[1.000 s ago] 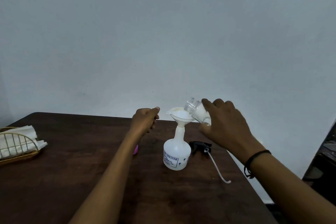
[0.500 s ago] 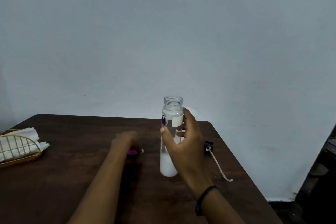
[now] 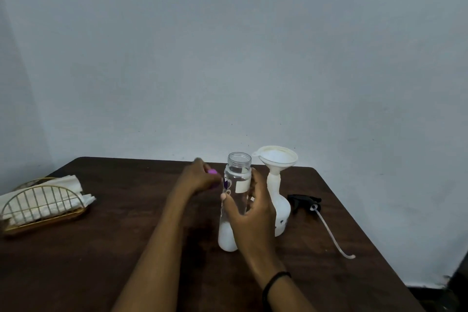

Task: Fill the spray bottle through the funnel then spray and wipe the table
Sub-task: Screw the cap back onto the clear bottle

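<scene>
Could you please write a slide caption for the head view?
Right hand holds the upright clear bottle; left hand brings its purple cap; funnel sits in spray bottle.

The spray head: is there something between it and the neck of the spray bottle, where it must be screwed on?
Yes. The funnel sits in the neck of the spray bottle, so the black spray head, lying on the table beside it, cannot go on yet.

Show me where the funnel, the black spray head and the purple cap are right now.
funnel (image 3: 277, 157), head view, on its wide bowl.
black spray head (image 3: 302, 201), head view, on its black body.
purple cap (image 3: 212, 172), head view, on the part showing above the left hand (image 3: 200, 180).
</scene>
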Motion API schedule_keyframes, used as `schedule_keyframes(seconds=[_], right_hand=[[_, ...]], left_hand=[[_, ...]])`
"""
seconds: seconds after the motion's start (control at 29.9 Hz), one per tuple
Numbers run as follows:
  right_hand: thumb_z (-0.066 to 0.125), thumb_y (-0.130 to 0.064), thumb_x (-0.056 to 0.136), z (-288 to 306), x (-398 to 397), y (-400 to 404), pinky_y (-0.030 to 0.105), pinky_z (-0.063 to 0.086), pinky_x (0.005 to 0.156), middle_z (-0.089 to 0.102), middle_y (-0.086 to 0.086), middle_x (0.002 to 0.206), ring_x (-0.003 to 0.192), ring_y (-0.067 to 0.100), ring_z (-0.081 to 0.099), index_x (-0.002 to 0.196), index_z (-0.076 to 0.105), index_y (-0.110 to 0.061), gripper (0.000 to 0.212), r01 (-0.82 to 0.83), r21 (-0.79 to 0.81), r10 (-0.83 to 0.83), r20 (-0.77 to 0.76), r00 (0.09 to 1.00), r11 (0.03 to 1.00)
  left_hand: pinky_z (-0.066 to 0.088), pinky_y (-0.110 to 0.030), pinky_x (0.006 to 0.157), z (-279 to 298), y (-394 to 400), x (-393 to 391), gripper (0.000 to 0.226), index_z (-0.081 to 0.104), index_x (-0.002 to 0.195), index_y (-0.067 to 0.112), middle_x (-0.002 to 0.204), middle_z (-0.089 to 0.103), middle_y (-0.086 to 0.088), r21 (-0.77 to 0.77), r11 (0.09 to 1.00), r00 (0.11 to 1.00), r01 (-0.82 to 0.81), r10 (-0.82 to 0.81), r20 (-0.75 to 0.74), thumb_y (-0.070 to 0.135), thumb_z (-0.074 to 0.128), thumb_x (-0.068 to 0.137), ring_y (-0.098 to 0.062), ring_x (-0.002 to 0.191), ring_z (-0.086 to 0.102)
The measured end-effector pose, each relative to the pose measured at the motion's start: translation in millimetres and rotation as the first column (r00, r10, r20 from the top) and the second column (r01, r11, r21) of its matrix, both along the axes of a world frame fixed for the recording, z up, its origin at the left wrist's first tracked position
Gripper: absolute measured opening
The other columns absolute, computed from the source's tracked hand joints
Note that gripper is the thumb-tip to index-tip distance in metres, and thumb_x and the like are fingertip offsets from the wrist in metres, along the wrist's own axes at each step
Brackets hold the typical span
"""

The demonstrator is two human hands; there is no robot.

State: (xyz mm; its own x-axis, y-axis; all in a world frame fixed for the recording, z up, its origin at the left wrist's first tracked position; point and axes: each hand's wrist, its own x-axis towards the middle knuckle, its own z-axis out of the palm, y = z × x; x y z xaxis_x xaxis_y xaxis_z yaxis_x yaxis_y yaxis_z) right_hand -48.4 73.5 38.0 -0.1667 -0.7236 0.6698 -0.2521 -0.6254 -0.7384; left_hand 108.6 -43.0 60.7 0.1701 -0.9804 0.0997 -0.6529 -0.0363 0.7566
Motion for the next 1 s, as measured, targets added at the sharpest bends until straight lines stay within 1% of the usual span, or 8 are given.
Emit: schedule_keyframes(seconds=[0.07, 0.13, 0.2, 0.3, 0.47, 0.67, 0.83, 1.0], right_hand=[[0.077, -0.016, 0.083, -4, 1, -3, 0.015, 0.051, 0.087, 0.067, -0.019, 0.114, 0.106, 0.001, 0.065, 0.125, 0.050, -0.039, 0.055, -0.011, 0.027, 0.010, 0.019, 1.000, 1.000], [0.076, -0.019, 0.084, -7, 2, -5, 0.014, 0.051, 0.090, 0.065, -0.019, 0.120, 0.109, -0.001, 0.063, 0.131, 0.051, -0.031, 0.054, -0.019, 0.051, 0.019, 0.012, 1.000, 0.999], [0.075, -0.023, 0.086, -9, 4, -7, 0.010, 0.048, 0.091, 0.063, -0.020, 0.124, 0.113, -0.004, 0.060, 0.134, 0.049, -0.031, 0.055, -0.033, 0.076, 0.033, -0.003, 0.999, 0.997], [0.073, -0.026, 0.088, -11, 6, -8, 0.012, 0.046, 0.096, 0.060, -0.020, 0.130, 0.119, -0.005, 0.056, 0.140, 0.046, -0.029, 0.058, -0.064, 0.111, 0.066, -0.009, 0.998, 0.992], [0.069, -0.030, 0.092, -11, 7, -8, 0.022, 0.048, 0.101, 0.059, -0.015, 0.133, 0.121, -0.002, 0.055, 0.145, 0.041, -0.026, 0.060, -0.075, 0.145, 0.081, -0.032, 0.996, 0.987], [0.068, -0.028, 0.093, -12, 6, -6, 0.030, 0.050, 0.100, 0.061, -0.010, 0.130, 0.120, 0.002, 0.057, 0.144, 0.042, -0.024, 0.058, -0.028, 0.143, 0.034, -0.044, 0.998, 0.989], [0.068, -0.028, 0.093, -12, 7, -4, 0.028, 0.052, 0.096, 0.063, -0.009, 0.127, 0.114, 0.003, 0.060, 0.143, 0.044, -0.024, 0.057, -0.004, 0.134, 0.012, -0.060, 0.998, 0.991], [0.069, -0.027, 0.091, -10, 5, -1, 0.011, 0.046, 0.094, 0.063, -0.007, 0.128, 0.115, 0.002, 0.058, 0.143, 0.044, -0.022, 0.058, -0.002, 0.130, 0.012, -0.074, 0.997, 0.992]], left_hand=[[0.057, -0.039, 0.075, 18, 10, -3, 0.030, 0.063, 0.090, 0.014, 0.093, 0.073, -0.011, -0.155, 0.987, 0.963, -0.041, -0.002, -0.270, 0.033, 0.074, 0.070, -0.021, 0.083, 0.069], [0.061, -0.040, 0.074, 33, 21, -8, 0.037, 0.061, 0.102, 0.015, 0.101, 0.072, -0.015, -0.280, 0.960, 0.830, -0.004, -0.153, -0.537, 0.032, 0.077, 0.073, -0.021, 0.082, 0.070], [0.059, -0.031, 0.071, 46, 33, -13, 0.029, 0.061, 0.114, 0.017, 0.106, 0.072, -0.016, -0.395, 0.917, 0.700, 0.062, -0.322, -0.638, 0.024, 0.072, 0.089, -0.022, 0.086, 0.073], [0.059, -0.034, 0.079, 56, 47, -21, 0.017, 0.066, 0.109, 0.016, 0.107, 0.073, -0.015, -0.502, 0.860, 0.678, 0.090, -0.422, -0.602, 0.021, 0.067, 0.093, -0.024, 0.096, 0.073], [0.057, -0.031, 0.074, 51, 66, -34, 0.007, 0.069, 0.096, 0.010, 0.094, 0.076, -0.004, -0.569, 0.812, 0.706, 0.129, -0.478, -0.523, 0.011, 0.071, 0.089, -0.017, 0.084, 0.071], [0.059, -0.028, 0.075, 33, 82, -42, 0.036, 0.067, 0.102, 0.006, 0.106, 0.073, -0.005, -0.621, 0.779, 0.791, 0.086, -0.432, -0.433, 0.017, 0.085, 0.073, -0.017, 0.094, 0.071], [0.057, -0.026, 0.080, 29, 88, -43, 0.032, 0.068, 0.104, 0.025, 0.104, 0.071, 0.009, -0.668, 0.733, 0.864, 0.130, -0.413, -0.286, 0.033, 0.079, 0.075, -0.014, 0.096, 0.068], [0.054, -0.021, 0.080, 32, 91, -45, 0.025, 0.069, 0.104, 0.037, 0.109, 0.063, 0.006, -0.683, 0.709, 0.920, 0.176, -0.366, -0.143, 0.028, 0.075, 0.081, -0.007, 0.102, 0.062]])
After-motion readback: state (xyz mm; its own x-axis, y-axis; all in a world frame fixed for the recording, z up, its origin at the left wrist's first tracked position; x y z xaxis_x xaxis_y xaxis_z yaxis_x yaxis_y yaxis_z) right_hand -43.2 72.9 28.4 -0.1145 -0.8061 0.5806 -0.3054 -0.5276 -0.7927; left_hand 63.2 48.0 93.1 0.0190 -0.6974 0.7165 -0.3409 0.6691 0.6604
